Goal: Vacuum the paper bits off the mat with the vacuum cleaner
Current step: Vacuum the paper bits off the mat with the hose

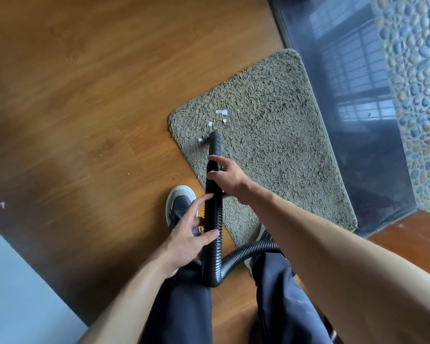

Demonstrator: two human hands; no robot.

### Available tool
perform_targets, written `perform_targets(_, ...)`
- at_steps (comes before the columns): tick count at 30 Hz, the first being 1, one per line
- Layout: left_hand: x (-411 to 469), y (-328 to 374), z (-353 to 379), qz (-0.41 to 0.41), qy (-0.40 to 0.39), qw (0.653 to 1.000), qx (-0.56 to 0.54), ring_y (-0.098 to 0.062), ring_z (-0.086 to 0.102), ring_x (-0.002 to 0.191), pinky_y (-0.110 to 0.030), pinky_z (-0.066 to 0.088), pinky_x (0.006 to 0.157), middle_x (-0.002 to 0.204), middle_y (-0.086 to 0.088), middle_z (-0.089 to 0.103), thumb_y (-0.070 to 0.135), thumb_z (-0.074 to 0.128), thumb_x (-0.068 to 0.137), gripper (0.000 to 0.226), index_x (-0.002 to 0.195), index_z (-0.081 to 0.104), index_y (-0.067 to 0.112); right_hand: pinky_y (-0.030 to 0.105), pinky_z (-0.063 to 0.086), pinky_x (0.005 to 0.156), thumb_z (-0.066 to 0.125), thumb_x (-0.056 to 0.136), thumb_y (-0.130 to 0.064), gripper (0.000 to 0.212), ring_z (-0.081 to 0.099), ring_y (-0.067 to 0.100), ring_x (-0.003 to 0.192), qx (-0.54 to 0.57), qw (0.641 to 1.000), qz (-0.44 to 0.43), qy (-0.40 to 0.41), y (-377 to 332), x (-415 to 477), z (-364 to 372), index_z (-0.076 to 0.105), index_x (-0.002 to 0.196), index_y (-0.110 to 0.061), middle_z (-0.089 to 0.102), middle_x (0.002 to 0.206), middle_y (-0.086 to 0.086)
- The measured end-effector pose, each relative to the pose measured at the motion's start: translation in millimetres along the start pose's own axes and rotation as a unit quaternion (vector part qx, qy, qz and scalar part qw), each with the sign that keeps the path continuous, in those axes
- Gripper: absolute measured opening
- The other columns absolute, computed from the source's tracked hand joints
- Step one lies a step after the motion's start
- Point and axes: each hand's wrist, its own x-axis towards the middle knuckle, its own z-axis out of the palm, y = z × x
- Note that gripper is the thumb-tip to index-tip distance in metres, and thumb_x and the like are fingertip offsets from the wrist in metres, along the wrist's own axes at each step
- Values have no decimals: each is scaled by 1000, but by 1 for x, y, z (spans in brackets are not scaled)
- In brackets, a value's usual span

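Note:
A shaggy grey-green mat (278, 135) lies on the wooden floor. Several white paper bits (221, 112) sit near its left corner, one bit (199, 139) right beside the hose mouth. The black ribbed vacuum hose (212, 209) points down onto the mat, its open end (215, 135) touching the pile. My right hand (225, 176) grips the hose just behind its smooth tip. My left hand (191, 234) holds the hose lower down, thumb on one side and fingers stretched along the other. The vacuum body is out of sight.
The hose loops back between my legs (246, 252). My left shoe (180, 204) stands on the wood floor (85, 120) beside the mat; my right shoe (262, 234) is on the mat's edge. A dark glossy threshold (353, 95) and pebble tiles (417, 70) border the mat's right side.

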Motion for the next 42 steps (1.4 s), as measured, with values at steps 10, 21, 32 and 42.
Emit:
perform_targets(10, -17, -16, -8, 3, 25, 999, -30, -33, 64, 105, -30, 57, 77, 113, -9, 68, 5, 65, 92, 72, 124, 42, 66, 43, 58, 85, 55, 73, -25, 71, 65, 28, 101, -101, 994, -19, -30, -5, 0, 29, 45, 143, -29, 59, 124, 15)
perform_targets(21, -7, -2, -19, 22, 30, 999, -15, -25, 66, 104, -42, 59, 83, 114, -7, 67, 5, 65, 92, 71, 125, 42, 64, 30, 57, 72, 55, 86, -9, 59, 66, 24, 95, -91, 994, -52, -20, -19, 10, 22, 45, 142, -24, 60, 122, 16)
perform_targets(32, 14, 17, -8, 34, -2, 999, 22, -15, 63, 86, -24, 53, 65, 109, -11, 65, 7, 64, 93, 70, 128, 40, 62, 40, 60, 65, 53, 86, -8, 58, 68, 23, 85, -49, 998, -42, 21, -19, 13, -7, 48, 139, -29, 63, 113, 13)
perform_targets(42, 25, 21, -1, 25, -28, 999, 32, -17, 59, 82, -23, 51, 60, 112, -18, 62, 7, 63, 93, 69, 129, 40, 62, 56, 58, 77, 52, 88, -5, 57, 68, 29, 92, -3, 1000, -15, 28, -13, 12, -24, 48, 140, -29, 65, 109, 15)
